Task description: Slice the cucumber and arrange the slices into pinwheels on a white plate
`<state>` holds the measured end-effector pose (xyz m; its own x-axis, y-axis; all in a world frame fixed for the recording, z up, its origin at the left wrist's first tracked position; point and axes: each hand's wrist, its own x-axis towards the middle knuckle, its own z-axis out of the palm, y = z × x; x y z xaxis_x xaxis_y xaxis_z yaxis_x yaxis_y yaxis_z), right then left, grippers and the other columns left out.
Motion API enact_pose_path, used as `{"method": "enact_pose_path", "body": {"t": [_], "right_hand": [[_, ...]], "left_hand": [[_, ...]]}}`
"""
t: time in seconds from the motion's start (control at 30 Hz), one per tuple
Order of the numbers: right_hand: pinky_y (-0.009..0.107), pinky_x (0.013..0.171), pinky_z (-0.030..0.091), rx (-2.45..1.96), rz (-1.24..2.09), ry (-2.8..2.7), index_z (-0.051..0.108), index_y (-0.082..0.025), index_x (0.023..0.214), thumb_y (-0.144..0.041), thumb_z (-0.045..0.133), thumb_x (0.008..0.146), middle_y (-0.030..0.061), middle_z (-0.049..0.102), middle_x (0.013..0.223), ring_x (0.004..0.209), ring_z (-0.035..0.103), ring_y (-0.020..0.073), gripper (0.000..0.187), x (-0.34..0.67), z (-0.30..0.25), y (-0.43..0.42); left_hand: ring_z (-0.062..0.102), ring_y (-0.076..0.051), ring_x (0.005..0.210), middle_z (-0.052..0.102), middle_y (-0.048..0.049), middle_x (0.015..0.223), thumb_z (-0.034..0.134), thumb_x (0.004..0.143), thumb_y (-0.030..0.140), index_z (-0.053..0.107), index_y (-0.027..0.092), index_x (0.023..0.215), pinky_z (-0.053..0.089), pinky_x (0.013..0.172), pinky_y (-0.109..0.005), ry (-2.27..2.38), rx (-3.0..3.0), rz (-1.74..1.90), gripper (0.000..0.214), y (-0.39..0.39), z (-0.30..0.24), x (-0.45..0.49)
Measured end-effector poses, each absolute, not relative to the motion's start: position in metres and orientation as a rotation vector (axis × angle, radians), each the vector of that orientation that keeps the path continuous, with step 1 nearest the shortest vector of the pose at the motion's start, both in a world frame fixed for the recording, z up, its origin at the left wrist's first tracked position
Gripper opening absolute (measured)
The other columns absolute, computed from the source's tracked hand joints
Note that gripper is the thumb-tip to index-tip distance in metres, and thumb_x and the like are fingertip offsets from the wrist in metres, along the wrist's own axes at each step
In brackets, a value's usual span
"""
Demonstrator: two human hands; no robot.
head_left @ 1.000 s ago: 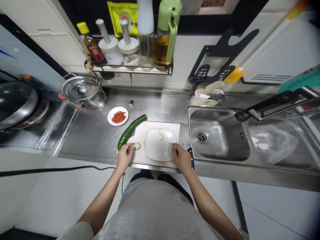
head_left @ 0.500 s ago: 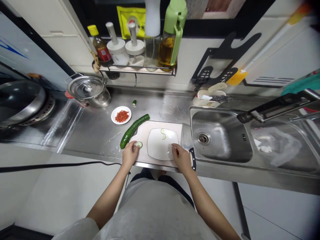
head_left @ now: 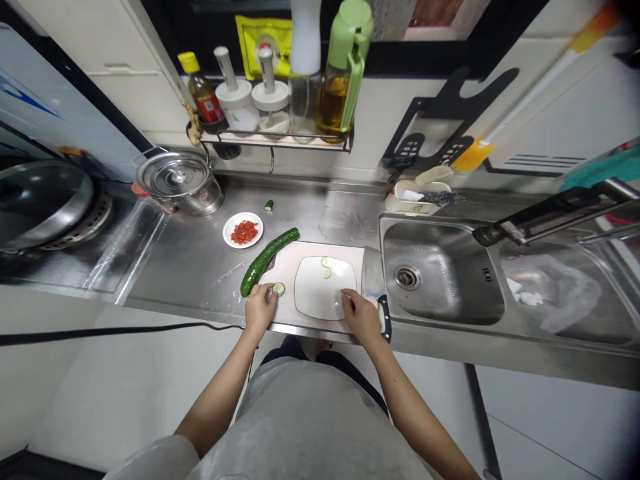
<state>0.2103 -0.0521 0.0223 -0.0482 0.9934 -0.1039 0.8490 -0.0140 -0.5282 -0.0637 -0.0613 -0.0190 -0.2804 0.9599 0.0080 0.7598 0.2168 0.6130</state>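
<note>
My left hand (head_left: 260, 309) rests on the near left corner of a white cutting board (head_left: 285, 267), its fingers curled beside a pale round cucumber slice (head_left: 279, 289). A whole green cucumber (head_left: 267, 259) lies slantwise across the board's left edge. My right hand (head_left: 362, 317) has its fingers bent onto the near right corner of a white square plate (head_left: 315, 293) that carries two thin cucumber slices (head_left: 325, 267). A black-handled knife (head_left: 385, 316) lies right beside that hand.
A small dish of chopped red chilli (head_left: 243, 231) and a cucumber end (head_left: 269, 205) sit on the steel counter (head_left: 190, 267). A lidded steel pot (head_left: 176, 180) stands at the back left, a wok (head_left: 40, 200) further left. A sink (head_left: 440, 280) lies to the right, a condiment rack (head_left: 273, 137) on the wall.
Both hands stay at the board and plate with only slight shifts. The camera view has tilted a little, so everything sits slightly to the right.
</note>
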Motion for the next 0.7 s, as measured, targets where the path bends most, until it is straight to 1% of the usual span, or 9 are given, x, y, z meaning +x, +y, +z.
{"method": "enact_pose_path", "body": {"t": [0.17,0.23,0.3,0.37,0.47,0.5,0.57,0.63,0.7], "right_hand": [[0.027,0.071,0.044,-1.909,0.693,-1.943,0.066,-0.018,0.110,-0.035,0.035,0.092,0.0065,0.071,0.080,0.076,0.065,0.0193,0.040,0.210,0.025,-0.052],[0.027,0.070,0.044,-1.893,0.729,-1.913,0.065,-0.019,0.110,-0.036,0.035,0.092,0.0055,0.069,0.078,0.072,0.063,0.0185,0.039,0.207,0.028,-0.051],[0.027,0.068,0.044,-1.846,0.792,-1.887,0.064,-0.019,0.112,-0.035,0.037,0.092,0.0040,0.067,0.077,0.067,0.061,0.0169,0.038,0.202,0.032,-0.050],[0.027,0.067,0.045,-1.751,0.866,-1.884,0.061,-0.019,0.115,-0.035,0.040,0.091,0.0037,0.066,0.081,0.065,0.058,0.0152,0.036,0.193,0.038,-0.047],[0.028,0.071,0.047,-1.544,0.953,-1.909,0.059,-0.020,0.115,-0.034,0.045,0.090,0.0062,0.064,0.098,0.076,0.058,0.0152,0.033,0.177,0.048,-0.040],[0.028,0.072,0.047,-1.487,0.971,-1.910,0.059,-0.020,0.114,-0.034,0.047,0.089,0.0068,0.063,0.101,0.081,0.058,0.0158,0.031,0.173,0.050,-0.038],[0.029,0.073,0.047,-1.424,0.992,-1.905,0.061,-0.021,0.107,-0.033,0.047,0.090,0.0066,0.063,0.100,0.088,0.057,0.0171,0.025,0.165,0.055,-0.034],[0.029,0.072,0.047,-1.409,1.004,-1.900,0.062,-0.021,0.097,-0.031,0.047,0.090,0.0056,0.063,0.095,0.090,0.057,0.0175,0.020,0.160,0.057,-0.031],[0.028,0.070,0.047,-1.404,1.017,-1.878,0.062,-0.021,0.089,-0.029,0.046,0.090,0.0048,0.063,0.091,0.089,0.057,0.0172,0.018,0.159,0.059,-0.029]], "left_hand": [[0.051,-0.012,0.061,0.062,-0.0029,0.084,0.061,0.075,0.032,0.069,0.019,0.085,0.044,0.065,-0.026,2.076,1.366,0.889,0.019,-0.060,-0.014,-0.059],[0.047,-0.009,0.057,0.063,-0.0016,0.081,0.063,0.073,0.035,0.068,0.019,0.083,0.041,0.060,-0.024,1.962,1.237,0.966,0.019,-0.058,-0.010,-0.055],[0.044,-0.008,0.055,0.061,0.0002,0.075,0.066,0.071,0.037,0.067,0.018,0.082,0.038,0.056,-0.022,1.799,1.113,1.014,0.022,-0.057,-0.003,-0.049],[0.043,-0.008,0.055,0.058,0.0019,0.068,0.069,0.069,0.038,0.066,0.017,0.081,0.037,0.056,-0.020,1.634,1.015,1.027,0.024,-0.055,0.006,-0.042],[0.045,-0.008,0.058,0.056,0.0028,0.065,0.073,0.067,0.037,0.065,0.017,0.080,0.036,0.057,-0.020,1.445,0.931,1.023,0.025,-0.052,0.025,-0.029],[0.045,-0.007,0.058,0.055,0.0028,0.065,0.073,0.066,0.037,0.065,0.017,0.080,0.036,0.057,-0.019,1.403,0.917,1.017,0.026,-0.051,0.031,-0.024],[0.045,-0.007,0.058,0.054,0.0032,0.064,0.074,0.065,0.037,0.064,0.016,0.079,0.035,0.056,-0.019,1.354,0.900,1.006,0.026,-0.049,0.041,-0.017],[0.044,-0.007,0.055,0.052,0.0042,0.061,0.076,0.064,0.038,0.063,0.016,0.078,0.033,0.053,-0.019,1.328,0.877,0.996,0.029,-0.047,0.048,-0.011],[0.045,-0.007,0.055,0.053,0.0042,0.062,0.077,0.063,0.041,0.063,0.017,0.082,0.032,0.051,-0.018,1.300,0.804,0.980,0.034,-0.046,0.052,-0.007]]}}
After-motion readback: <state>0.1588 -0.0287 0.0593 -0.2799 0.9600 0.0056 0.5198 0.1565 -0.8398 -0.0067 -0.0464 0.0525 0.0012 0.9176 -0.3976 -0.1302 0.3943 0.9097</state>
